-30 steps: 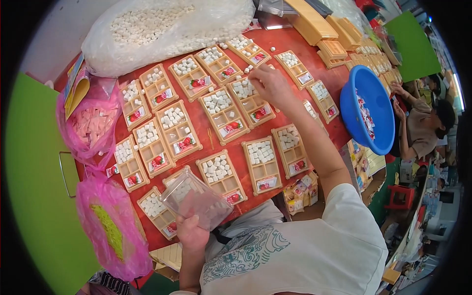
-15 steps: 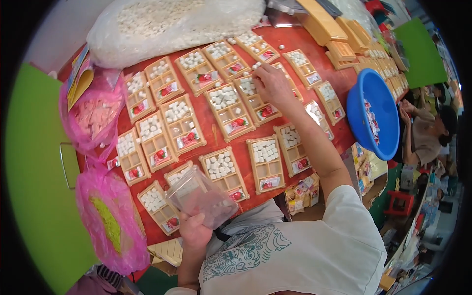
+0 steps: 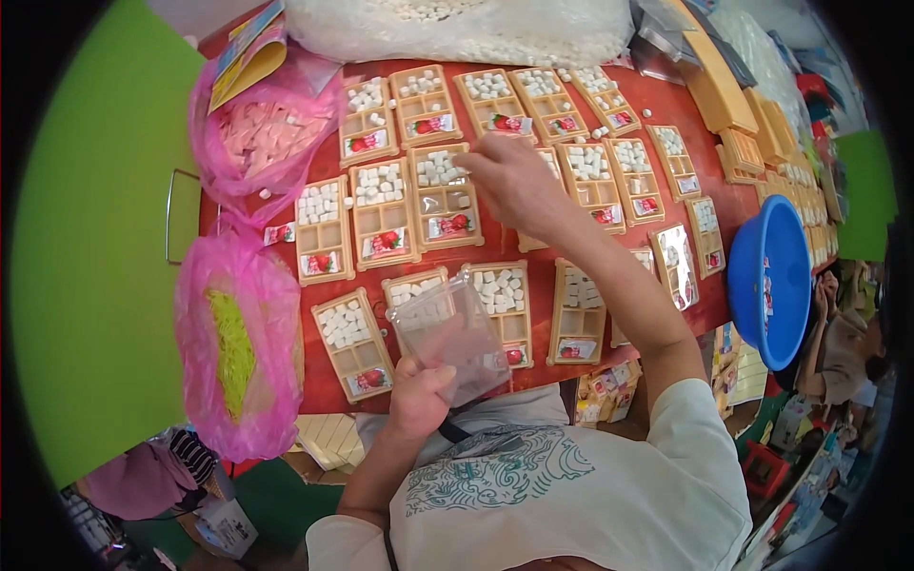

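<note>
My left hand (image 3: 419, 398) holds a clear plastic box lid (image 3: 452, 333) tilted above the near trays, thumb over its edge. My right hand (image 3: 519, 186) reaches over the middle row, its fingers drawn together at the marshmallows of a tan compartment tray (image 3: 446, 197). What those fingers hold, if anything, is hidden. White marshmallows (image 3: 436, 168) fill that tray's large compartment; a red-and-white strawberry packet (image 3: 450, 226) lies in a small one. Similar trays, such as a tan tray (image 3: 385, 209) to its left, stand around it with marshmallows and packets.
A big clear bag of marshmallows (image 3: 457, 33) lies at the back. Pink bags at left hold pink packets (image 3: 271, 138) and yellow-green stuff (image 3: 228, 347). A blue basin (image 3: 771, 285) stands right, near stacked tan trays (image 3: 719, 81). Another person (image 3: 847, 333) sits beyond it.
My right hand has moved left and nearer, from the far trays to a middle-row tray. The left hand still grips the lid. The whole view has shifted and turned.
</note>
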The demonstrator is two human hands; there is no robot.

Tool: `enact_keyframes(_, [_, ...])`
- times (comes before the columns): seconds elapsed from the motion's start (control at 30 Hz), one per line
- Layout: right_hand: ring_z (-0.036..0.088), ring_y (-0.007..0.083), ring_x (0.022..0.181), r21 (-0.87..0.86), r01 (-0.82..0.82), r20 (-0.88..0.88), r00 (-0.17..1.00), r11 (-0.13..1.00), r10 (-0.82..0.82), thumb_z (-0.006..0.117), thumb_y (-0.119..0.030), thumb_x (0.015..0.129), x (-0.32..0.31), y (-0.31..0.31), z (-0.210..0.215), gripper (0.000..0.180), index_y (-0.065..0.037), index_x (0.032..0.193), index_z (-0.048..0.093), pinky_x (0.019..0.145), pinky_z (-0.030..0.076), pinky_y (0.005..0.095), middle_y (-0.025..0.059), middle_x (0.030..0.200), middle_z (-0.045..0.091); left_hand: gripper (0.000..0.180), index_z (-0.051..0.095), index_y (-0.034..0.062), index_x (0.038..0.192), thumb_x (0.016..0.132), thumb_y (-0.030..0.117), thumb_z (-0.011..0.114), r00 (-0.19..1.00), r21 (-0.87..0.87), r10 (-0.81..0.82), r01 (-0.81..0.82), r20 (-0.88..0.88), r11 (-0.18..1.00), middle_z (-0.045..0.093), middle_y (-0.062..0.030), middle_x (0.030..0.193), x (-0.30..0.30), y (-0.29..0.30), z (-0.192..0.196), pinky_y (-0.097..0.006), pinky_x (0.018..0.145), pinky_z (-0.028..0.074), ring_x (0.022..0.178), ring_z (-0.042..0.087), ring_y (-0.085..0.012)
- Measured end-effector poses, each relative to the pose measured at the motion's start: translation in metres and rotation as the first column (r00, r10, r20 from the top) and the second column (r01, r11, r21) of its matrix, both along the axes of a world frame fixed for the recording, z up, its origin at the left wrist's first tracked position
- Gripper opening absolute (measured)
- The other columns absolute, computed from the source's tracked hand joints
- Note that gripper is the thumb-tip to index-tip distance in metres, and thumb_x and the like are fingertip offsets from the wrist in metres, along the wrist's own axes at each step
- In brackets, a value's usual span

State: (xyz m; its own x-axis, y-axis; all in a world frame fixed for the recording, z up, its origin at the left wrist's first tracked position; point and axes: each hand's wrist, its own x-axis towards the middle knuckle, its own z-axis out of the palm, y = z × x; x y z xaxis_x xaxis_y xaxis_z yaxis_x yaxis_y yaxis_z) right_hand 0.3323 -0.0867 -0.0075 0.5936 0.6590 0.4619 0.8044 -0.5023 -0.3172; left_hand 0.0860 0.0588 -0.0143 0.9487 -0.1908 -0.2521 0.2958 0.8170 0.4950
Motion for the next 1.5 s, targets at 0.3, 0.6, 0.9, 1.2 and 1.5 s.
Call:
enact_keyframes(0.3, [0.059,0.0279,0.087,-0.079,-0.076,0.013,0.997,0.994,0.078,0.062,-0.004,0.078,-0.007,0.033,-0.006,0.029,-0.007,0.107,0.065,0.076,0.045,0.0393,0.0100,0.092,0.058,0.063,0.033,-0.0029,0.142,0.082,0.008,0.049,0.993,0.082,0.120,-0.118,-0.009,0.990,0.051,-0.0226,0.133,0.009,0.016,0.004,-0.049,0.105,0.041,0.124,0.051,-0.0354])
enact_keyframes(0.6, [0.057,0.0123,0.085,0.405,0.133,-0.729,0.644,0.904,0.232,0.059,-0.012,0.092,-0.132,0.032,0.030,0.048,-0.001,0.136,0.045,0.074,0.047,0.0254,0.0050,0.100,0.056,0.057,0.029,-0.0025,0.143,0.090,0.012,0.046,0.982,0.034,0.163,-0.167,0.090,0.985,0.046,-0.0149,0.138,0.020,0.006,0.007,-0.044,0.107,0.038,0.128,0.047,-0.0268])
enact_keyframes(0.9, [0.048,0.0033,0.075,0.510,0.405,-0.825,0.479,0.759,0.299,0.053,-0.008,0.095,-0.158,0.028,0.016,0.046,-0.003,0.139,0.043,0.063,0.039,0.0182,-0.0031,0.092,0.050,0.056,0.024,0.0055,0.147,0.100,0.028,0.042,0.970,-0.052,0.173,-0.166,0.173,0.985,0.040,-0.0087,0.143,0.001,-0.003,0.026,-0.040,0.104,0.039,0.128,0.044,-0.0220])
enact_keyframes(1.2, [0.053,0.0353,0.096,0.337,0.178,-0.444,0.896,0.925,-0.010,0.055,-0.011,0.087,-0.195,0.026,0.019,0.043,0.000,0.128,0.048,0.083,0.042,0.0448,0.0164,0.110,0.056,0.064,0.025,0.0104,0.148,0.092,0.023,0.054,0.926,-0.087,0.319,-0.308,0.199,0.947,0.039,-0.0064,0.145,-0.010,-0.027,0.026,-0.042,0.112,0.030,0.134,0.038,-0.0221])
enact_keyframes(1.5, [0.058,0.0327,0.101,0.257,0.143,-0.038,0.990,0.956,-0.138,0.063,-0.013,0.077,-0.177,-0.027,0.059,0.049,-0.008,0.124,0.052,0.080,0.044,0.0436,0.0096,0.116,0.060,0.069,0.030,0.0088,0.145,0.087,0.037,0.054,0.973,-0.061,0.133,-0.123,0.187,0.990,0.051,-0.0119,0.132,0.001,-0.020,0.004,-0.047,0.100,0.043,0.120,0.050,-0.0309])
